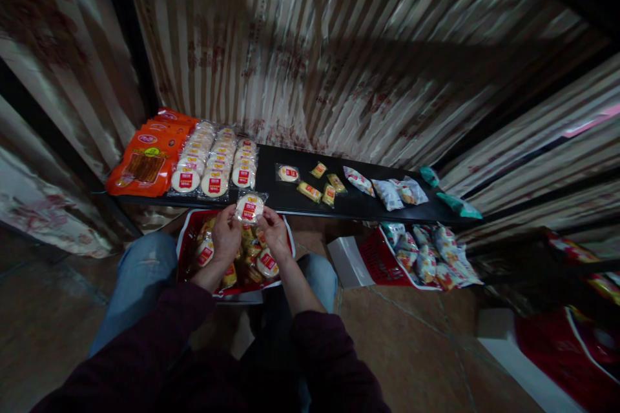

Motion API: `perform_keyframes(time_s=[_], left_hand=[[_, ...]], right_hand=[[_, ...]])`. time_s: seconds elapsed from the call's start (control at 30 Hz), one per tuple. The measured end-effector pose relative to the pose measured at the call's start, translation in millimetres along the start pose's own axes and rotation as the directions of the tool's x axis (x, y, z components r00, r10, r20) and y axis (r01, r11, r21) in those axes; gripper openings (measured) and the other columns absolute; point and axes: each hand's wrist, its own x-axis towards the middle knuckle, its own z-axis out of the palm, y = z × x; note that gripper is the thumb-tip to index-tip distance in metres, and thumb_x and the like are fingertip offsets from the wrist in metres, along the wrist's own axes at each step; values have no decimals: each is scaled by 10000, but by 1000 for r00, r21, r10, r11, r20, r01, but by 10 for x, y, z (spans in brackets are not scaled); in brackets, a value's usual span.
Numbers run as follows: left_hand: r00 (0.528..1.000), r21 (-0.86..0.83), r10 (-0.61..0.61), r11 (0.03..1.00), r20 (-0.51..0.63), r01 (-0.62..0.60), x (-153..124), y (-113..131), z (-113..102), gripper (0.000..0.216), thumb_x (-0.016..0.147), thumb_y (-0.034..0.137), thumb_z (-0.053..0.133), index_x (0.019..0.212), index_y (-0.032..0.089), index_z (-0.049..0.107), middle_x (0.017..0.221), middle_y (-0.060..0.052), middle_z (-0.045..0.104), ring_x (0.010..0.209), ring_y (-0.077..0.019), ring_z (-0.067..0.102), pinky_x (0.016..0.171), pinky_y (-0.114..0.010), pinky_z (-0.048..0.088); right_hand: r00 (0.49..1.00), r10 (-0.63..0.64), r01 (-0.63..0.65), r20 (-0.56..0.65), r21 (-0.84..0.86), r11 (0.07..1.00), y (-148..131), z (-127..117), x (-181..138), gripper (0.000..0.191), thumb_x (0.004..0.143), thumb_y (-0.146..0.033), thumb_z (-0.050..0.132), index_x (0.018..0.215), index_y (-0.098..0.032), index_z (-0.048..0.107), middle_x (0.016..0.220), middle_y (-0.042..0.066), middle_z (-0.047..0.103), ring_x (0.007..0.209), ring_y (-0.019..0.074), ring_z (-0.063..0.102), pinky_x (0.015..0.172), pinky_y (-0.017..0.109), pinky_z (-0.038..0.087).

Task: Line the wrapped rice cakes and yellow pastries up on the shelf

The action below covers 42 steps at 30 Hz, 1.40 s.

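The person is holding a clear plastic packet with a round white disc and a red label in front of the long black shelf, above the far side of a red plastic basket with a pale rim. The step in hand appears to be handling this one packet between basket and shelf, its label facing up. Similar packets are lying in the basket among yellow-wrapped ones, and three overlapping rows of matching round packets are lining the shelf just beyond. The next move seems to be calling for an even grip on both sides, since the shelf's front edge is sitting close by.

Both hands are working together, close but apart, with the packet between them. The left hand is pinching the wrapper's left side, and the right hand is pinching its right side, thumb and fingers nearly closed on each. The lower fingers are curling below, and how tightly they are gripping cannot be told.
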Motion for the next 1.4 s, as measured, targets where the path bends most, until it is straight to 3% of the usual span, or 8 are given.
perform_keyframes(time_s=[0.17, 0.4, 0.73, 0.93, 1.07, 1.2, 1.4], left_hand=[[999, 56, 44, 997, -4, -43, 72, 6, 15, 314, 670, 34, 572, 889, 239, 663, 894, -25, 632, 929, -189, 572, 960, -308, 396], [980, 442, 182, 875, 75, -197, 164, 11, 5, 323, 736, 102, 465, 1006, 176, 626, 956, -57, 649, 906, -194, 576, 928, -373, 435], [954, 604, 287, 746, 86, -279, 291, 173, 43, 337, 744, 121, 455, 1006, 173, 660, 916, -79, 637, 925, -227, 567, 902, -378, 439], [970, 646, 227, 730, 82, -226, 374, 289, 83, 358, 759, 138, 445, 1044, 164, 660, 941, -83, 668, 952, -227, 575, 915, -355, 433], [992, 671, 95, 731, 81, -125, 416, 380, 100, 363, 788, 215, 452, 1101, 188, 634, 1017, -79, 687, 968, -223, 601, 874, -333, 449], [997, 696, -32, 718, 75, -29, 456, 427, 117, 359, 818, 268, 449, 1138, 243, 609, 945, -53, 716, 934, -217, 633, 817, -320, 460], [990, 697, -82, 717, 112, -19, 512, 424, 151, 391, 828, 269, 437, 1197, 248, 566, 946, -46, 723, 919, -204, 648, 811, -311, 463]], right_hand=[[1000, -23, 23, -6, -50, 998, 15, 20, 111, 308, 741, -338, 627, 1022, -216, 655, 897, 26, 703, 823, 190, 631, 783, 321, 503], [999, -32, 30, -11, -166, 986, 63, 38, 215, 301, 760, -344, 605, 1040, -240, 646, 926, 5, 712, 843, 178, 649, 787, 318, 523], [998, -64, 62, 1, -260, 964, -64, 110, 411, 295, 784, -294, 569, 1054, -194, 633, 942, 32, 714, 844, 169, 659, 800, 302, 517], [997, -77, 76, 12, -368, 927, -133, 149, 544, 287, 790, -283, 551, 1054, -210, 634, 892, 12, 712, 789, 149, 653, 753, 268, 516], [997, -82, 70, -3, -486, 871, -178, 183, 620, 281, 787, -273, 552, 1044, -212, 646, 866, 7, 707, 762, 146, 645, 765, 269, 504], [994, -108, 88, -3, -555, 827, -208, 205, 667, 269, 792, -256, 543, 1037, -222, 650, 876, 3, 702, 770, 139, 640, 772, 257, 490], [995, -97, 89, 21, -626, 775, -227, 217, 709, 256, 805, -242, 537, 1031, -208, 654, 878, 14, 703, 774, 141, 640, 758, 243, 479]])
